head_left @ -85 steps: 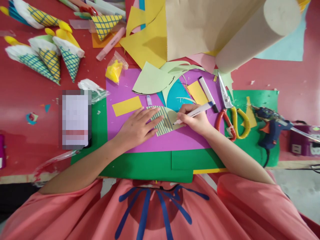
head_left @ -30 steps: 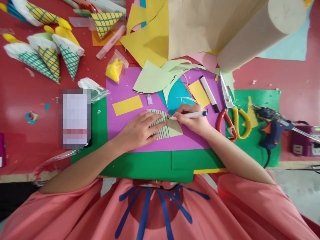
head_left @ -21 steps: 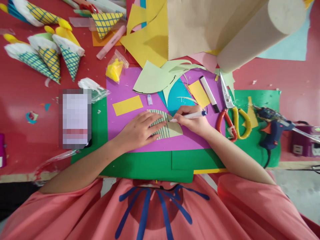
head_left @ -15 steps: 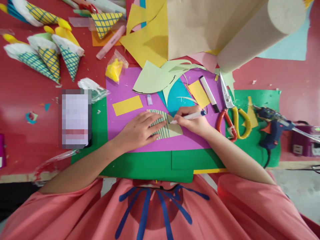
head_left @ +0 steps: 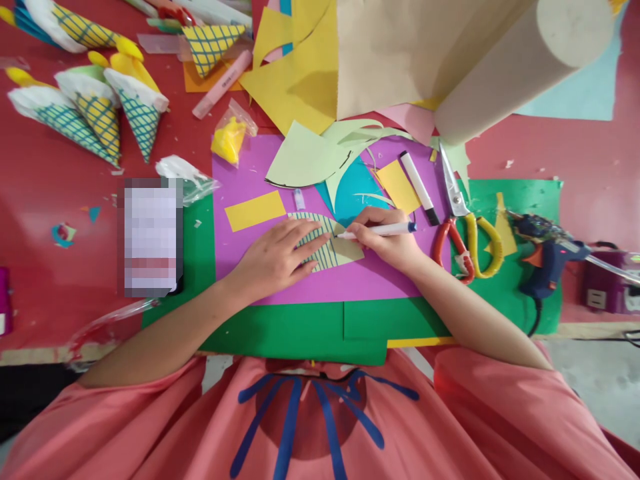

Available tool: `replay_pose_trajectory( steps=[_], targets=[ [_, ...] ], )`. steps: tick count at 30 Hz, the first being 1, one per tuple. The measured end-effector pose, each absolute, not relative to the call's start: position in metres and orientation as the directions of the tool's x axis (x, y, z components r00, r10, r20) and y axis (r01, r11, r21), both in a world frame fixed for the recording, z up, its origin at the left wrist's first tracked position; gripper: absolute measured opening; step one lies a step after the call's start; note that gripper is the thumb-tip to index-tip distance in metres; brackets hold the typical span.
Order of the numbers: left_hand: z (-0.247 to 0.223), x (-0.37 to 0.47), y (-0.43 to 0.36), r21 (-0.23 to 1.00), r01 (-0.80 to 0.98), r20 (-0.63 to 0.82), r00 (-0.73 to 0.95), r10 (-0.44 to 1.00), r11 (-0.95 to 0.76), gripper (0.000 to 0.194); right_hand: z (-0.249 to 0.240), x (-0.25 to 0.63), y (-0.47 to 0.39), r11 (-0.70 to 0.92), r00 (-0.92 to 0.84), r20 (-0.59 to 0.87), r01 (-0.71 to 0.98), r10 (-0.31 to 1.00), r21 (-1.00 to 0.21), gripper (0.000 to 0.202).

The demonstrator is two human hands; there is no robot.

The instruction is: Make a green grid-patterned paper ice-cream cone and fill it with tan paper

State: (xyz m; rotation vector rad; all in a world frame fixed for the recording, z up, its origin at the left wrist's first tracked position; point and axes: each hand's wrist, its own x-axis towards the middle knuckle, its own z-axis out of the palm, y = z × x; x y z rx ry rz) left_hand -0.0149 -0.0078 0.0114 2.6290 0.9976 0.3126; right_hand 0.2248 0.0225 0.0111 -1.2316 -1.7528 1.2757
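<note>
A pale green paper piece [head_left: 345, 257] with a curved edge lies on the purple sheet [head_left: 280, 287]; dark parallel lines cover its left part. My left hand [head_left: 277, 257] rests flat on that left part, fingers spread, hiding some of it. In my right hand [head_left: 387, 240] is a white marker [head_left: 393, 229] with a blue end, pinched between thumb and fingers. The marker's tip meets the paper just right of the drawn lines. Above lie a small marker cap [head_left: 299, 199], a yellow paper strip [head_left: 255, 211] and a blue paper piece [head_left: 357, 197].
Scissors [head_left: 465, 233] and a hot glue gun [head_left: 547, 257] lie at right, near a second marker [head_left: 419, 188]. Pale green offcuts [head_left: 305, 157] lie above my hands. Decorated paper cones [head_left: 137, 110] are at upper left, and a large paper roll [head_left: 515, 73] at upper right.
The pale green piece has shifted slightly up and left under my left hand. The marker's tip has moved a little up and left, and the marker lies flatter.
</note>
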Motion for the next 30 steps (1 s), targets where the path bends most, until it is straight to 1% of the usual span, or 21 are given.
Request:
replay_pose_trajectory(
  steps=[3, 7, 10, 14, 19, 23, 30],
  targets=[
    [0.0119, -0.0144, -0.0078, 0.359, 0.604, 0.094, 0.735, 0.672, -0.711, 0.045, 0.0109, 0.2247, 0.0225, 0.098, -0.362, -0.03, 0.33, 0.932, -0.939, 0.026],
    [0.0125, -0.0138, -0.0078, 0.321, 0.605, 0.105, 0.742, 0.662, -0.728, 0.043, 0.0093, 0.2246, 0.023, 0.135, -0.369, -0.003, 0.347, 0.929, -0.928, 0.024],
    [0.0123, -0.0138, -0.0077, 0.33, 0.605, 0.099, 0.742, 0.664, -0.725, 0.043, 0.0091, 0.2245, 0.0235, 0.153, -0.387, 0.008, 0.345, 0.922, -0.926, 0.023],
    [0.012, -0.0143, -0.0078, 0.358, 0.606, 0.089, 0.735, 0.672, -0.71, 0.045, 0.0104, 0.2242, 0.0237, 0.131, -0.396, -0.022, 0.356, 0.918, -0.925, 0.025],
    [0.0122, -0.0144, -0.0075, 0.318, 0.608, 0.099, 0.742, 0.663, -0.728, 0.042, 0.0119, 0.2243, 0.024, 0.116, -0.419, -0.053, 0.368, 0.906, -0.923, 0.029],
    [0.0125, -0.014, -0.0074, 0.29, 0.603, 0.114, 0.749, 0.652, -0.743, 0.041, 0.0115, 0.2253, 0.0238, 0.119, -0.442, -0.052, 0.35, 0.896, -0.929, 0.03],
    [0.0118, -0.014, -0.0081, 0.313, 0.61, 0.096, 0.743, 0.663, -0.728, 0.042, 0.0124, 0.226, 0.0228, 0.147, -0.489, -0.026, 0.313, 0.872, -0.938, 0.029]
  ],
)
